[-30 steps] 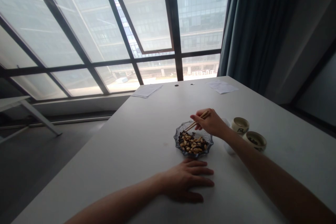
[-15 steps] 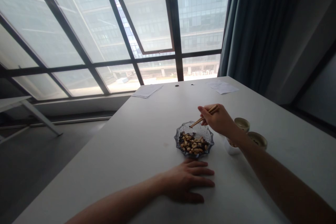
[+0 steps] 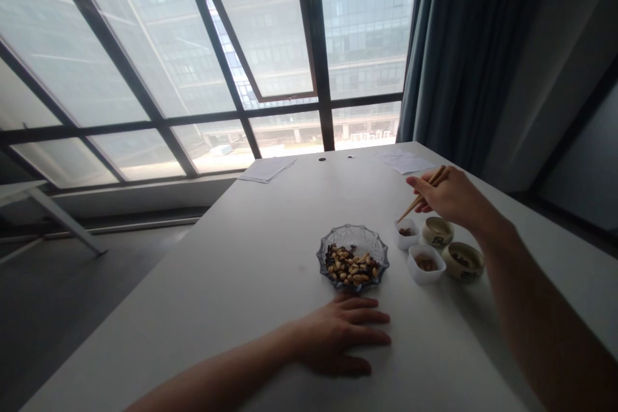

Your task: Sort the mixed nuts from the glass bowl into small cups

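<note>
My right hand [image 3: 449,196] is shut on a pair of wooden chopsticks [image 3: 425,190], held up near the table's far right. Their tips hang close above a small white square dish [image 3: 406,234] holding a few dark pieces. Beside it are a second white square dish [image 3: 425,265] with brownish food and two ceramic cups [image 3: 437,230] [image 3: 462,261] with dark brush marks. My left hand [image 3: 338,338] lies flat on the table, fingers spread, nearly touching a scalloped glass dish [image 3: 355,234] filled with peanuts and dark beans.
The white table [image 3: 217,309] ends in a long edge on the left, above a grey floor. Loose papers [image 3: 267,168] [image 3: 403,163] lie at its far side beneath a large window [image 3: 207,64]. A dark curtain [image 3: 458,45] hangs on the right.
My right hand has moved right and farther away with the chopsticks, from above the glass dish to above the white dishes. My left hand stays on the table.
</note>
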Action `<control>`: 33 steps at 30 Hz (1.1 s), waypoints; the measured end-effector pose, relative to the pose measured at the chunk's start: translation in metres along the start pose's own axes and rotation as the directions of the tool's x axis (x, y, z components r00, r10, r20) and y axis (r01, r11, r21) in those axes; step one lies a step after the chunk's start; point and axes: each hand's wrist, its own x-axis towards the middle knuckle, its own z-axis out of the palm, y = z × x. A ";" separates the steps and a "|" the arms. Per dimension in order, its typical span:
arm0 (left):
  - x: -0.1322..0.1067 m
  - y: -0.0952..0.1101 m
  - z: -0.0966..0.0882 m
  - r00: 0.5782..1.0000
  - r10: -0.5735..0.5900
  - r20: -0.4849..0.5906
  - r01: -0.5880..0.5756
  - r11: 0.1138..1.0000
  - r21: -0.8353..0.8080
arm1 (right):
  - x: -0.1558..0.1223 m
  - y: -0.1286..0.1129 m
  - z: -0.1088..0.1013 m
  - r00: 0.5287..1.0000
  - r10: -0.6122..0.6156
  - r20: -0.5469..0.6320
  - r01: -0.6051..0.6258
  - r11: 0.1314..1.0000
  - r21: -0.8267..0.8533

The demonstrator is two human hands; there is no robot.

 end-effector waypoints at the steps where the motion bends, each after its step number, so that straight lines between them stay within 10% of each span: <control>1: 0.000 0.000 0.000 1.000 0.000 -0.001 0.000 1.000 0.000 | 0.000 -0.001 0.002 1.000 -0.006 0.002 0.006 1.000 0.015; 16: -0.002 -0.004 0.005 1.000 0.004 -0.015 -0.004 1.000 0.004 | -0.010 -0.007 0.086 0.907 -0.162 0.390 0.055 0.961 0.271; 33: -0.002 -0.003 0.004 1.000 0.003 -0.012 -0.003 1.000 -0.011 | -0.014 -0.014 0.080 0.953 -0.158 0.258 0.094 0.965 0.243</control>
